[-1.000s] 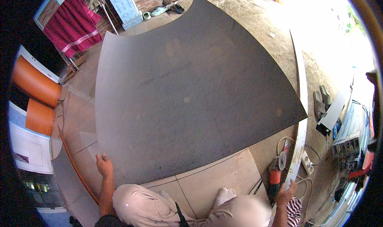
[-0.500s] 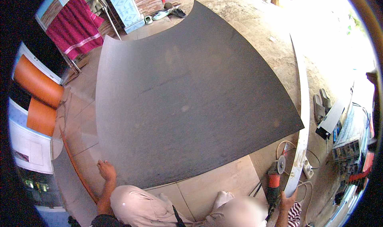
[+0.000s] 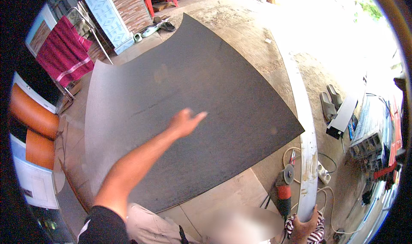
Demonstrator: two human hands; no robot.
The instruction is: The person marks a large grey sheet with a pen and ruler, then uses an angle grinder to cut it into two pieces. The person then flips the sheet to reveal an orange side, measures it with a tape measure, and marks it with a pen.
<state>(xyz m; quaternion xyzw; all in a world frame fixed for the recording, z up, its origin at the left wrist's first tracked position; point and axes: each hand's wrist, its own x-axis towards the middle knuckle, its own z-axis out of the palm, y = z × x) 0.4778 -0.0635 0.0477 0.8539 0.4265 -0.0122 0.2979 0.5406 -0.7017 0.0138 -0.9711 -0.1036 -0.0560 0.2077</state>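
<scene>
My left hand [image 3: 185,123] reaches out over the large dark grey sheet [image 3: 214,81], one finger stretched out to the right and the others partly curled, with nothing seen in it. Whether it touches the sheet I cannot tell. At the lower right my right hand [image 3: 304,227] grips the near end of a long, whitish, stained flat bar [image 3: 308,166]. That bar runs away from me along the sheet's right side, passing close to its right corner. Left of the bar lies an angle grinder [image 3: 284,192] with a red band and a round disc.
Beyond the bar lie a white power strip [image 3: 324,173], cables, grey sandals [image 3: 328,106] and a long box-shaped piece [image 3: 343,115]. A striped cloth [image 3: 316,233] is by my right hand. A maroon towel [image 3: 64,51] hangs on a rack; orange curved sheets [image 3: 40,149] stand left.
My left hand has moved from beside the sheet's near left edge up and right, over its middle. The bar's far end has swung left, nearer the sheet. The whole view has shifted.
</scene>
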